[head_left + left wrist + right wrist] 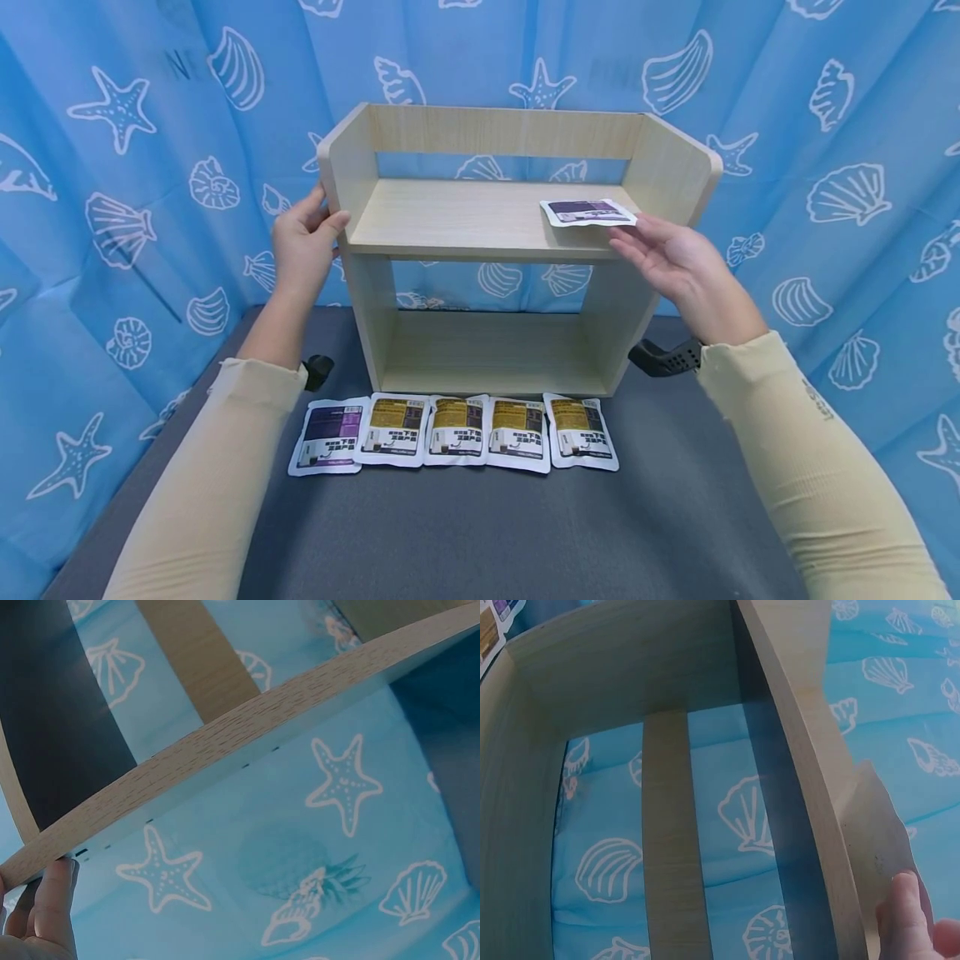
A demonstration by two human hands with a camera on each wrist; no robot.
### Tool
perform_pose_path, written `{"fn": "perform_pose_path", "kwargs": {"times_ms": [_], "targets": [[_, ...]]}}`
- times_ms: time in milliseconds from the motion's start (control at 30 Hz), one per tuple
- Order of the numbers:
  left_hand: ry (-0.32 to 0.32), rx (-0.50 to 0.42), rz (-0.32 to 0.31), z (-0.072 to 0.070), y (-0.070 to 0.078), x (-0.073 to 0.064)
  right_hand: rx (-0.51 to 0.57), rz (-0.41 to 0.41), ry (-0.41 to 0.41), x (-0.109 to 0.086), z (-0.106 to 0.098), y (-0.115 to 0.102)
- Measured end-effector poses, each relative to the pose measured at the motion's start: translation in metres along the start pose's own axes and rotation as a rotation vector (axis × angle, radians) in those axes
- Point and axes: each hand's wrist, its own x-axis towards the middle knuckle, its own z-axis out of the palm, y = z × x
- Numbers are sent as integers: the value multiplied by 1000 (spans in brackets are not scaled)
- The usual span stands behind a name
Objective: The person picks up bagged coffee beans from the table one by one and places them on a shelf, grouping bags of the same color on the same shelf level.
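Observation:
A light wood two-tier shelf (pixel 480 242) stands upright on the grey table. At its left side panel, my left hand (pixel 303 242) grips the front edge, thumb in front; fingertips (pixel 54 900) show against the panel in the left wrist view. My right hand (pixel 675 258) pinches one edge of a white pouch with a purple label (pixel 588 212), thumb above and fingers beneath. That pouch lies nearly flat, over the right part of the upper board. In the right wrist view, the pouch's plain underside (pixel 874 840) faces the camera beside the board edge.
In front of the shelf, several pouches lie in a row: one purple-labelled pouch (pixel 327 436) at the left end, then yellow-brown ones (pixel 517 429) to its right. A blue shell-patterned curtain (pixel 847 275) hangs behind. The grey table (pixel 465 533) extends toward me.

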Motion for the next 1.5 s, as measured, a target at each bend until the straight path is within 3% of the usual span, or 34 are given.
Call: {"fn": "perform_pose_path", "kwargs": {"times_ms": [233,367,733,900,1033,1200,1367,1500], "targets": [[-5,0,-6,1,3,0,-11,-9,17,5,1,-2],[-6,-2,-3,1,3,0,-86,-23,40,6,3,-2],[-2,1,4,1,2,-1,-430,-157,84,-1,5,6],[4,6,5,1,2,-1,-563,-211,142,-1,6,7],[6,7,6,1,2,-1,-562,-214,146,-4,4,7],[1,-5,-8,0,2,-1,-526,-235,87,-15,-7,10],[-2,-10,-21,0,3,-1,-417,-209,-11,-30,-30,10],[0,-9,-18,0,2,-1,-337,-159,-29,-39,-46,9]]}}
